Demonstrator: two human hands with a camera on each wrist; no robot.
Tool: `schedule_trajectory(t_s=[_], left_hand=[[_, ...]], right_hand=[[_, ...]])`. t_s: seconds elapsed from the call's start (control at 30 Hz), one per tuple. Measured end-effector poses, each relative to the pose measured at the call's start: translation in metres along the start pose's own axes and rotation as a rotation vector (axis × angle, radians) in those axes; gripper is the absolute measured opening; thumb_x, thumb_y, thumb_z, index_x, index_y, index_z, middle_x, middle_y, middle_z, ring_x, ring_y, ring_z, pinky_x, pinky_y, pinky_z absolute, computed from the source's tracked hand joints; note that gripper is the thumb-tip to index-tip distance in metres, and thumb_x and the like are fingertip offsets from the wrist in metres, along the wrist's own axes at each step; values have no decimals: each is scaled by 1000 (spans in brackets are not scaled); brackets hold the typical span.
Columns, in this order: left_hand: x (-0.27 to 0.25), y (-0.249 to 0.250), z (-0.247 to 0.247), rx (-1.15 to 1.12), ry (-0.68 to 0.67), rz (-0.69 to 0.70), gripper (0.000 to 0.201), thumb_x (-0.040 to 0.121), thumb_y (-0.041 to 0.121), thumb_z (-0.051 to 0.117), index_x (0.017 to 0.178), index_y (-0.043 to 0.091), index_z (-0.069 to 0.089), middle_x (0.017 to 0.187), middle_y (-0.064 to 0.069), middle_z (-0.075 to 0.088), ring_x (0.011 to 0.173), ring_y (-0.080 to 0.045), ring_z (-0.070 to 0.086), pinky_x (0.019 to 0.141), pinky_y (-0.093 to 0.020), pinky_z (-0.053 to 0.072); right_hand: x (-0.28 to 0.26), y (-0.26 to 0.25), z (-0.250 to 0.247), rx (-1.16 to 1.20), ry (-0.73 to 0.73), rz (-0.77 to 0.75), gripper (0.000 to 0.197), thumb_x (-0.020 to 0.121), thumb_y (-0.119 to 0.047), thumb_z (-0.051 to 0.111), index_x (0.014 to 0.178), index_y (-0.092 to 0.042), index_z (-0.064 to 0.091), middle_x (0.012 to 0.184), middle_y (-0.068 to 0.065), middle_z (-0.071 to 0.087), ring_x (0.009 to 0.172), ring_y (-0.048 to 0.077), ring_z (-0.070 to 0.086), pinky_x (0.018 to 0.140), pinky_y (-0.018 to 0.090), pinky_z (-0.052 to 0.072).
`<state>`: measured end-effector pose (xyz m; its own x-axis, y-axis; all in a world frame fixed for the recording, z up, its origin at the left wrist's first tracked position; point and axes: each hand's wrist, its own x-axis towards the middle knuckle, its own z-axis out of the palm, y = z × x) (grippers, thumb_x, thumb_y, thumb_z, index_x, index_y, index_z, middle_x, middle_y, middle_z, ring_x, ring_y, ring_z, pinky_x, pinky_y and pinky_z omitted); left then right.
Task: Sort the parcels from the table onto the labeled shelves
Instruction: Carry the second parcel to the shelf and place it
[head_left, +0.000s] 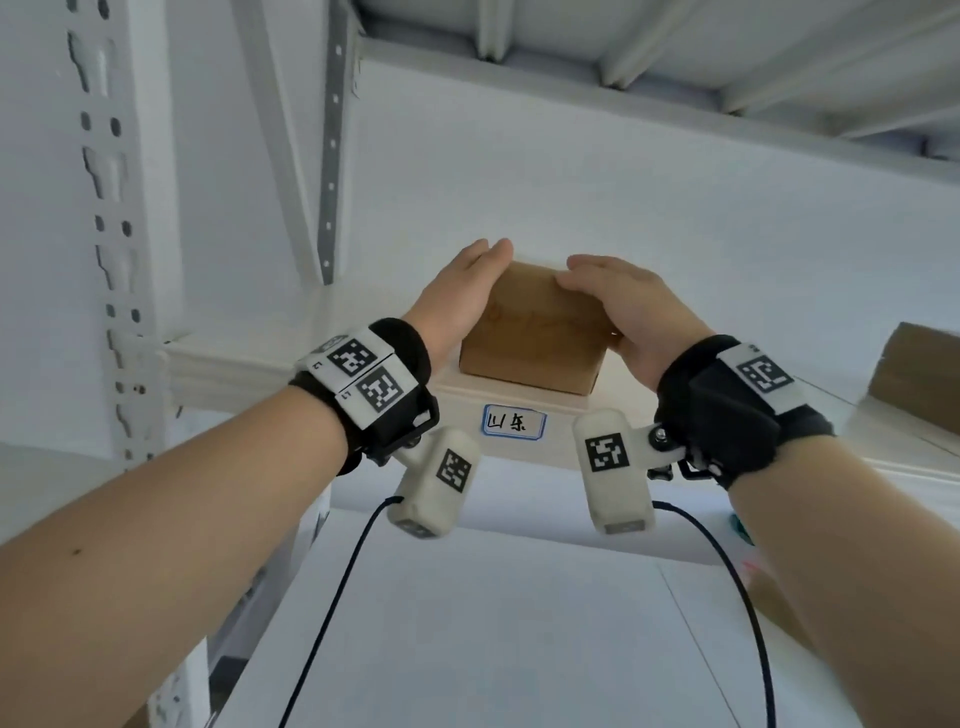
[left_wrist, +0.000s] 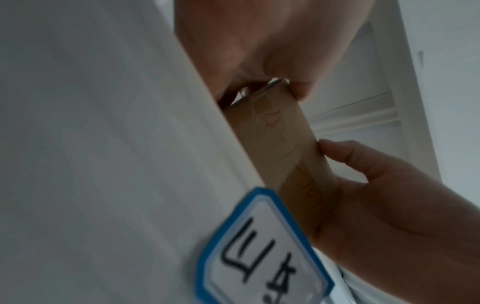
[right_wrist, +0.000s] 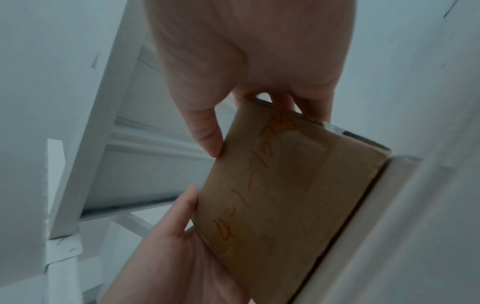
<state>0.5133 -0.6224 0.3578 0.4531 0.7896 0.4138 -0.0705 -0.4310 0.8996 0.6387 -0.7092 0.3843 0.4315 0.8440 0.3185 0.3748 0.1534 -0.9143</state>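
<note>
A brown cardboard parcel with orange handwriting on its front sits at the front edge of a cream shelf board. Below it a blue-framed label is stuck to the board's edge. My left hand holds the parcel's left side and my right hand holds its right side and top. In the left wrist view my left hand has its thumb on the front edge of the parcel. In the right wrist view my right hand pinches the parcel between thumb and fingers.
A second brown box stands on the same shelf at the far right. A white perforated upright rises on the left. The underside of the shelf above is close overhead, and a white lower shelf lies beneath my arms.
</note>
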Motion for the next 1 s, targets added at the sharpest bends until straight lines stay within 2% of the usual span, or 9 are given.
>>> schedule_trajectory(t_s=[0.2, 0.33, 0.43, 0.5, 0.6, 0.7, 0.83, 0.9, 1.0], left_hand=[[5, 3, -2, 77, -5, -43, 96, 67, 75, 37, 146, 21, 38, 155, -5, 40, 143, -26, 39, 117, -48, 29], [4, 8, -4, 113, -3, -74, 65, 95, 55, 37, 151, 24, 32, 152, 3, 41, 140, -21, 41, 116, -44, 32], [9, 5, -7, 141, -17, -74, 41, 98, 48, 37, 130, 23, 44, 131, 3, 48, 133, -25, 47, 112, -45, 37], [13, 4, -9, 147, -32, -81, 42, 99, 47, 38, 133, 24, 44, 124, 3, 48, 129, -25, 49, 111, -45, 39], [18, 3, -11, 154, -41, -84, 35, 97, 46, 41, 125, 25, 47, 133, -3, 52, 127, -26, 51, 110, -47, 40], [19, 3, -11, 161, -20, -98, 21, 98, 44, 42, 110, 26, 44, 118, 0, 50, 126, -27, 52, 109, -47, 41], [19, 3, -10, 177, -14, -74, 25, 99, 43, 41, 116, 25, 45, 114, 3, 47, 120, -24, 51, 107, -40, 42], [19, 3, -9, 235, -15, -51, 22, 101, 42, 38, 113, 24, 43, 105, 5, 44, 105, -20, 46, 89, -26, 43], [14, 6, -8, 350, 8, -34, 15, 102, 41, 35, 102, 27, 40, 93, 11, 40, 97, -15, 37, 65, -11, 27]], right_hand=[[14, 1, 2, -7, 40, 29, 24, 87, -29, 61, 110, -24, 64, 102, -7, 59, 93, 12, 53, 77, 25, 44], [24, 4, 3, 6, 68, 60, 35, 87, -31, 60, 120, -20, 63, 104, -5, 59, 94, 14, 53, 84, 30, 46], [29, 7, 4, 10, 89, 72, 38, 86, -32, 58, 122, -19, 63, 111, -1, 58, 97, 18, 52, 95, 36, 46], [30, 7, 5, 10, 100, 79, 39, 85, -32, 58, 121, -18, 64, 114, 1, 57, 101, 20, 51, 100, 40, 44], [31, 8, 6, 4, 105, 84, 39, 84, -33, 57, 120, -19, 65, 112, 0, 57, 103, 21, 52, 100, 41, 44], [33, 10, 4, 23, 97, 92, 38, 85, -32, 57, 120, -20, 64, 104, -4, 57, 100, 20, 51, 96, 38, 45], [31, 10, 4, 17, 90, 96, 38, 86, -33, 56, 122, -24, 63, 100, -7, 56, 102, 20, 52, 95, 38, 46], [28, 8, 4, 18, 84, 106, 38, 87, -32, 56, 124, -24, 62, 102, -7, 56, 101, 19, 52, 91, 36, 46], [22, 4, 3, -12, 82, 110, 40, 90, -28, 55, 128, -20, 60, 112, -1, 57, 100, 19, 52, 95, 38, 45]])
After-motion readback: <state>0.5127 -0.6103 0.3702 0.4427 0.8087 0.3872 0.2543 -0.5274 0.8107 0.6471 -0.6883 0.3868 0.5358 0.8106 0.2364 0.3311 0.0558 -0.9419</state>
